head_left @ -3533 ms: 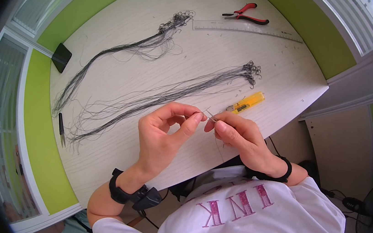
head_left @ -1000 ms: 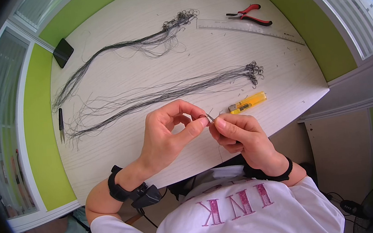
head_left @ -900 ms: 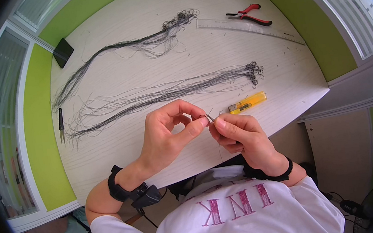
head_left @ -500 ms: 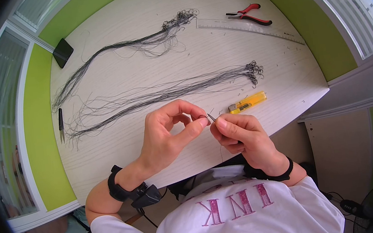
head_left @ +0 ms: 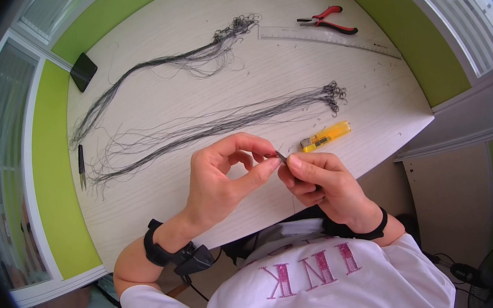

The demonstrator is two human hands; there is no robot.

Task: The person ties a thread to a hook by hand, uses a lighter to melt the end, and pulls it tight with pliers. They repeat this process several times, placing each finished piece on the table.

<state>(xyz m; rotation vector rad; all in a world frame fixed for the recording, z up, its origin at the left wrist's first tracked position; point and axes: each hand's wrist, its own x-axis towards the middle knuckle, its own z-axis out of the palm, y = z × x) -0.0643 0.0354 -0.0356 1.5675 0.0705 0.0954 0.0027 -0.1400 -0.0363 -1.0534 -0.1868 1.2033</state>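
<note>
Fingertips [head_left: 269,165] of left hand [head_left: 219,181] and right hand [head_left: 323,185] pinch a tiny dark hook [head_left: 277,154].
Closer together than before; hook mostly hidden, yellow cutter [head_left: 325,136] at 2 o'clock.

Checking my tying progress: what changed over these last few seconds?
The left hand and right hand have drawn together: fingertips that stood slightly apart now meet, both pinching the small dark hook. The short end sticking up between them no longer shows. Yellow cutter, pliers, ruler and line bundles stayed put.
</note>
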